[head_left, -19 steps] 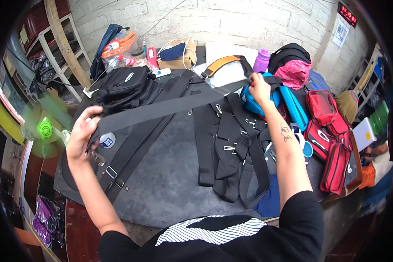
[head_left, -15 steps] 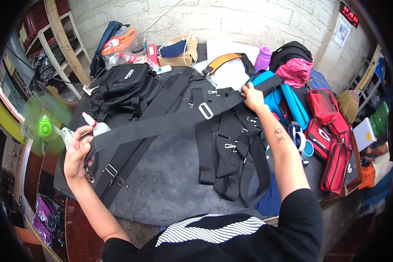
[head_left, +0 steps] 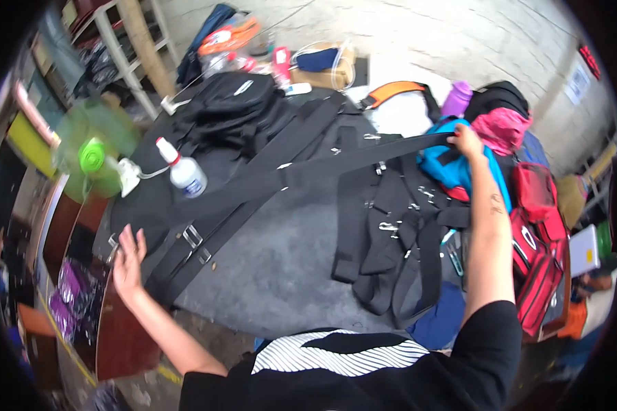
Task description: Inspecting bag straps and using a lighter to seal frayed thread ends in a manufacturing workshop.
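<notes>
A long black webbing strap (head_left: 384, 155) stretches across the table, with a metal slide buckle partway along it. Its far right end is pinched in my right hand (head_left: 468, 144), raised over a blue bag (head_left: 435, 154). My left hand (head_left: 127, 266) has its fingers spread beside the strap's left end, at the table's left edge; a metal clip shows near the fingertips. Under the strap lie further long black straps (head_left: 257, 161) with metal buckles. A heap of black straps (head_left: 408, 264) with metal snap hooks rests right of the table's middle.
A white squeeze bottle (head_left: 187, 177) with a red top stands behind the strap. A black backpack (head_left: 230, 106) sits at the back left; red bags (head_left: 541, 291), a pink cloth item (head_left: 502, 129) and a purple bottle (head_left: 457, 99) are on the right. A green fan (head_left: 92, 156) stands at the left.
My left hand has opened and dropped lower, releasing the strap's left end. My right hand still grips the strap, pulled further right. The view has shifted, blurring slightly.
</notes>
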{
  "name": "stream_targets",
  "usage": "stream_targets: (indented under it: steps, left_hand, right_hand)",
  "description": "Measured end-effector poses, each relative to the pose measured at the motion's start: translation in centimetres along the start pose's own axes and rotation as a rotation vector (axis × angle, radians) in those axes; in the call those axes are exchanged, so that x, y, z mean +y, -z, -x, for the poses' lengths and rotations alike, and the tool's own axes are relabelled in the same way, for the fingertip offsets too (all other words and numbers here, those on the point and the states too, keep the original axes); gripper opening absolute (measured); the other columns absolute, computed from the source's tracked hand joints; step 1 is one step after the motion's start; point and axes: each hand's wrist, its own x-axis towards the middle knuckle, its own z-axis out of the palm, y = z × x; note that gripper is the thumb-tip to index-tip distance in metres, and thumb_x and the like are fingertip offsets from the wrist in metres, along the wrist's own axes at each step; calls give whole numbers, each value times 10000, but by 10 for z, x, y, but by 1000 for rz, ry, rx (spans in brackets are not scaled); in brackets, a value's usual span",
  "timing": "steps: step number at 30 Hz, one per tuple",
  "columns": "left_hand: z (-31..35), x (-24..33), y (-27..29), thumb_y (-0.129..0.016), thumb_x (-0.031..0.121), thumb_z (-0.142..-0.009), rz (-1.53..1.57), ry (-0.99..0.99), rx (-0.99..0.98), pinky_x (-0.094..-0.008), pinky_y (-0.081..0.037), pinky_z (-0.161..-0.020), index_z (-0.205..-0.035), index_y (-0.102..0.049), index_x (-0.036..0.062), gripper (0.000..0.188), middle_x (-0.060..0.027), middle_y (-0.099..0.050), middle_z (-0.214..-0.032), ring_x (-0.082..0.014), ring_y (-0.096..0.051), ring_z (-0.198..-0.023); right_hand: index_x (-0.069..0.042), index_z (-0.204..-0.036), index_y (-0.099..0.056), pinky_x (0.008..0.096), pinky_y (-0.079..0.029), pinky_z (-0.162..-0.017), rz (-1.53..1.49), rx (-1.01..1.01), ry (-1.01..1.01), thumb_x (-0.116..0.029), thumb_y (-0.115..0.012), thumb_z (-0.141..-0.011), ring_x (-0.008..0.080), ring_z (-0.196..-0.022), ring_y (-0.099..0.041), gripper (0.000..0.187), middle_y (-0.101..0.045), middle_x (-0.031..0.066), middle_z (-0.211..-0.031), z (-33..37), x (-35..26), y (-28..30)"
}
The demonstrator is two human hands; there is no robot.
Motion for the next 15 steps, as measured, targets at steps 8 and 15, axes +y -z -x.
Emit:
stream_targets:
  steps: [8,15]
  left_hand:
    - [-11,-17,2,-383,-30,-873,144,-7,55,-481,-458,-981,-1386,-179,-6,552,-262,-105,-1402,-427,-383,-1243]
    - [19,71,5,-367,49,-940,65,-113,-215,-477,-452,-982,-1358,-299,-6,427,-235,-122,-1444,-388,-387,-1250]
  right_hand:
    - [-125,-1215,-530,422,-466,-835,94,66,47,-150,-702,-729,316,-1021,-592,516,-624,144,-1080,-15,8,14]
    - [-81,-1012,-520,417,-474,-763,-75,534,234,-77,-603,-725,338,-934,-573,298,-565,140,-965,-10,19,-19]
